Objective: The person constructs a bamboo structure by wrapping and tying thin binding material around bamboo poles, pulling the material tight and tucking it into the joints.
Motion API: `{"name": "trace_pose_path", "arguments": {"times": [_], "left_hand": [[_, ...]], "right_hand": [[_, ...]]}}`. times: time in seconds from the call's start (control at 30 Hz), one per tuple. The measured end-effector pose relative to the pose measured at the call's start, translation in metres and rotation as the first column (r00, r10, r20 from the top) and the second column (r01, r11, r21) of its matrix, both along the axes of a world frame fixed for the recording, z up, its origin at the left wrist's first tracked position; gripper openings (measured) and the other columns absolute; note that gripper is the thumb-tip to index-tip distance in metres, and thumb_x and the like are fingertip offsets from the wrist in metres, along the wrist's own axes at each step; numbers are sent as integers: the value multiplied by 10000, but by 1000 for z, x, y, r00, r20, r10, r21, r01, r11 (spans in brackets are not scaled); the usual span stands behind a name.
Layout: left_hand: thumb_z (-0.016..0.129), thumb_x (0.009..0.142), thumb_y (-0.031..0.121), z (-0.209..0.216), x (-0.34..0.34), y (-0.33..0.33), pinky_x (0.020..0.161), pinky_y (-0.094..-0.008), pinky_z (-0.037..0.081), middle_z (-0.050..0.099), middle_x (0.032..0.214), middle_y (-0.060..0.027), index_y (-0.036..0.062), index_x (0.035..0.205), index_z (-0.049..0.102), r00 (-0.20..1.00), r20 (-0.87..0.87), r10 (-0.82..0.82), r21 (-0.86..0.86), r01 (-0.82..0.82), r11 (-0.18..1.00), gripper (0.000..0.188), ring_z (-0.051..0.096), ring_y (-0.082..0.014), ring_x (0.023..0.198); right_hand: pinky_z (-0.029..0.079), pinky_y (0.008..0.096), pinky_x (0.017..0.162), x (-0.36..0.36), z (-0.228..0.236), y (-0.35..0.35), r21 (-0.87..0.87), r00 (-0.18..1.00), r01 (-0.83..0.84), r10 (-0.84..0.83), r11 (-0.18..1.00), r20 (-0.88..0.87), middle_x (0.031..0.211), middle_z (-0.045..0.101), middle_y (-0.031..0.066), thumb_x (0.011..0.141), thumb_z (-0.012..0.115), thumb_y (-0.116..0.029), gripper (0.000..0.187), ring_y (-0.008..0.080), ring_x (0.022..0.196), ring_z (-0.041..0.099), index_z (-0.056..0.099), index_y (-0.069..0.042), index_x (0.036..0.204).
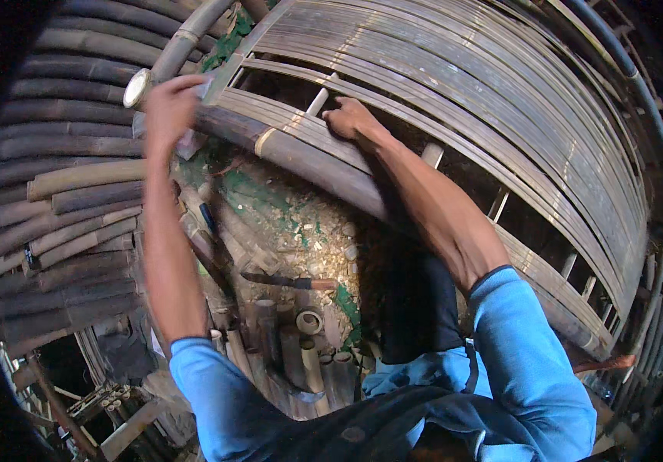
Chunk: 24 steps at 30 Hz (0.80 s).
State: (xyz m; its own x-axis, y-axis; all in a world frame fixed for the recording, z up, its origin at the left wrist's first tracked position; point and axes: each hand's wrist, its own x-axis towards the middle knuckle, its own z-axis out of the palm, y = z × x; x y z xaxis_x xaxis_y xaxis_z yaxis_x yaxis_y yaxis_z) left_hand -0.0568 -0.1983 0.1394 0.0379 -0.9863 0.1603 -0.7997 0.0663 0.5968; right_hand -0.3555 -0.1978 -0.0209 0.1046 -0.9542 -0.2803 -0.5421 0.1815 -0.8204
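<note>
A long slatted bamboo bench top stretches from the upper middle to the right, with a gap between its slats crossed by short pale rungs. At this gap, beside a rung, is my right hand; its fingers are curled in, and what they grip, if anything, is hidden. My left hand is smeared by motion at the bench's left corner, close to the cut end of a bamboo pole. Some pale, crumpled material shows just below that hand. A thick dark bamboo rail runs along the bench's near edge.
On the ground among wood shavings lies a large knife with a brown handle and dark blade. Several cut bamboo tubes stand near my legs. Rows of dark bamboo poles line the left side. More poles lean at the far right.
</note>
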Motion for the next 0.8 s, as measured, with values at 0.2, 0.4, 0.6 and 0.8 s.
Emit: {"name": "trace_pose_path", "arguments": {"times": [0.2,0.4,0.6,0.8], "left_hand": [[756,757,108,-110,-143,-48,882,-497,568,732,1006,-264,103,980,781,895,416,-160,267,48,962,224,721,-413,975],[741,774,200,-104,-145,-49,900,-499,562,734,1029,-248,124,1067,787,866,368,-339,377,195,906,305,718,-414,984],[745,831,278,-68,-101,-23,817,-458,594,748,975,-219,70,1119,761,819,523,-235,88,222,971,356,740,-344,870],[691,944,224,-33,-77,14,572,-239,539,695,875,-97,25,1176,685,722,-691,22,531,487,693,305,645,-66,706]], "right_hand": [[533,438,932,12,-12,-18,67,999,-43,42,997,14,1157,678,328,787,644,-199,435,408,1112,679,703,92,1106],[535,426,857,10,-10,-11,29,1000,0,1,1000,-27,984,751,219,884,669,-234,268,308,961,712,749,-4,995],[528,407,871,-12,29,33,-169,998,-51,55,984,18,966,739,203,912,653,-307,295,326,933,711,736,-48,1026],[518,321,812,-39,38,51,-57,833,112,-62,992,550,845,715,78,932,586,-195,228,163,835,661,725,-15,914]]}}
